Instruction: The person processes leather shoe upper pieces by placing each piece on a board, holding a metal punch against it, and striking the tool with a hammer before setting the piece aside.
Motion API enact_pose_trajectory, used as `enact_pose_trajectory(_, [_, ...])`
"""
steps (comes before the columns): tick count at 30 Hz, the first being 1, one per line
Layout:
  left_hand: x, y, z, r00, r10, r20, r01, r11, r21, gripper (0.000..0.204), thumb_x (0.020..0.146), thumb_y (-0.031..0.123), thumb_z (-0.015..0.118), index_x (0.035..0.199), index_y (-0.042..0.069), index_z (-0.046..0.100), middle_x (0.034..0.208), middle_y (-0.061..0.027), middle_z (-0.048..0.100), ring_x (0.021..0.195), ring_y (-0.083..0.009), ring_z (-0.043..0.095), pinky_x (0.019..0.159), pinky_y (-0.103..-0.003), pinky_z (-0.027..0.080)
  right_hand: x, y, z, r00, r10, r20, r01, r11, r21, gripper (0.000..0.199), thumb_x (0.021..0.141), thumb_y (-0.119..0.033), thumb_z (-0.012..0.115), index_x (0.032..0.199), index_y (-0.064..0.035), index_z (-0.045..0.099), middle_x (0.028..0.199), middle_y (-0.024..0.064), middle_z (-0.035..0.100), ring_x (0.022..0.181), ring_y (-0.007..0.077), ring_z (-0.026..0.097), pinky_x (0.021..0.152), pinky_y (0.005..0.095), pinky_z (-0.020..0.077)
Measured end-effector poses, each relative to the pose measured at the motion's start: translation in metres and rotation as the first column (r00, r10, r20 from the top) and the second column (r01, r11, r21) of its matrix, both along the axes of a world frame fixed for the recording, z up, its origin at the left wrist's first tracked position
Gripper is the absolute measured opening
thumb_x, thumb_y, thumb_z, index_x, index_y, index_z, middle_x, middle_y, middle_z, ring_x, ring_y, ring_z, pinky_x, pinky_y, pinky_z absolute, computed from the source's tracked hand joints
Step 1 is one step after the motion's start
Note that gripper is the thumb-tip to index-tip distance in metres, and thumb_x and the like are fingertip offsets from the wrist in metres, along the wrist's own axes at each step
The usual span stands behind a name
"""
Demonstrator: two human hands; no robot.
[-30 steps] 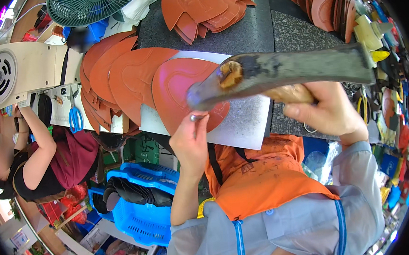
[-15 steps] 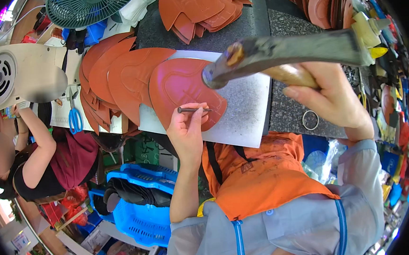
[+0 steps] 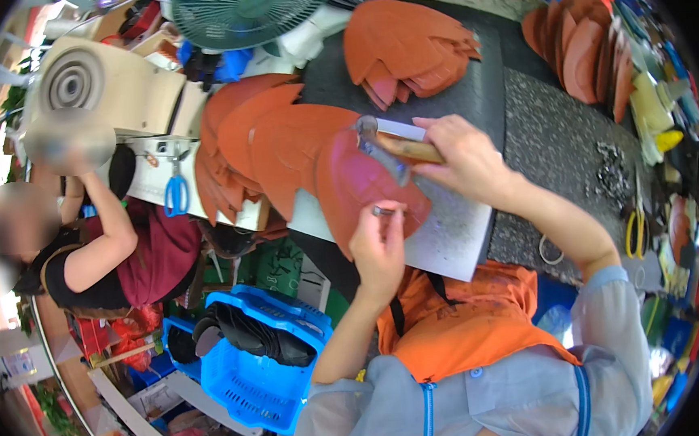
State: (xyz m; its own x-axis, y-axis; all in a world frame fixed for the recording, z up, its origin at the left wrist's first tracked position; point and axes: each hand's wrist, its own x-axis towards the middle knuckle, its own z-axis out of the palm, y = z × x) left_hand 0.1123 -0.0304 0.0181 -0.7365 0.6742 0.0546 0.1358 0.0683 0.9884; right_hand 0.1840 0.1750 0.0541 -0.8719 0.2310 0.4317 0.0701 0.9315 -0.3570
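Note:
A short dark metal punch (image 3: 382, 211) is pinched between the thumb and fingers of my left hand (image 3: 377, 247). Its tip is hard to make out against the reddish-brown leather piece (image 3: 344, 166), which lies on a white board (image 3: 458, 239). My right hand (image 3: 467, 159) is closed around the wooden handle of a hammer (image 3: 413, 149). The blurred hammer head hangs over the leather piece, just beyond the punch and apart from it. More leather pieces (image 3: 280, 146) overlap in a fanned row to the left.
Stacks of similar leather (image 3: 402, 40) lie at the far side and far right. Blue scissors (image 3: 176, 194), a cream machine (image 3: 89, 82) and a green fan (image 3: 250, 10) stand left. A blue basket (image 3: 252, 391) sits below. Yellow-handled scissors (image 3: 634, 234) lie right. A co-worker (image 3: 93, 260) sits at left.
The hammer has come down and away from the camera toward the leather, with my right hand following. My left hand still holds the punch. The whole view has shifted and turned slightly.

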Motion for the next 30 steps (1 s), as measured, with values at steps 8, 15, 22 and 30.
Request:
enact_pose_trajectory(8, [0.007,-0.013,-0.018,0.985,0.105,-0.134,-0.098,0.993,0.061,0.012,0.095,0.002,0.062,0.107,0.001,0.063,0.097,-0.01,0.071,0.078,-0.0131,0.068,0.066,-0.026,0.053,-0.034,-0.046,-0.004,0.993,0.032,0.11,-0.035,0.999,0.026,0.035,0.073,-0.017,0.077,0.098,-0.0017,0.059,0.119,0.0226,0.058,0.109,0.0394,0.054,0.092,0.045,0.0421])
enact_pose_trajectory(15, [0.0,-0.017,-0.003,0.994,0.031,0.101,-0.04,0.996,0.083,0.013,0.096,-0.003,0.058,0.109,-0.004,0.06,0.107,-0.0133,0.071,0.099,-0.0163,0.069,0.089,-0.029,0.054,-0.057,-0.02,0.004,0.987,-0.002,0.16,0.05,0.954,-0.295,0.024,0.076,-0.015,0.075,0.093,-0.0042,0.062,0.093,0.0128,0.06,0.095,0.0333,0.058,0.082,0.0441,0.0406])
enact_pose_trajectory(22, [-0.067,-0.025,0.032,0.942,0.14,-0.306,-0.158,0.987,-0.036,0.016,0.091,-0.001,0.063,0.107,-0.004,0.061,0.116,-0.0106,0.068,0.104,-0.0189,0.068,0.1,-0.037,0.047,-0.103,0.116,0.061,0.982,-0.185,-0.023,0.184,0.94,0.288,0.027,0.081,-0.017,0.071,0.105,-0.0072,0.062,0.118,0.016,0.055,0.112,0.0368,0.05,0.093,0.0502,0.0396])
enact_pose_trajectory(30, [-0.168,-0.05,0.026,0.897,0.378,0.232,-0.41,0.905,0.112,0.009,0.091,0.001,0.064,0.1,0.001,0.064,0.089,-0.0063,0.071,0.099,-0.0187,0.068,0.097,-0.036,0.047,-0.043,0.04,0.044,0.999,0.036,0.014,-0.033,0.98,-0.194,0.03,0.082,-0.003,0.066,0.109,-0.0018,0.055,0.112,0.0186,0.06,0.097,0.0358,0.063,0.081,0.0396,0.0519])
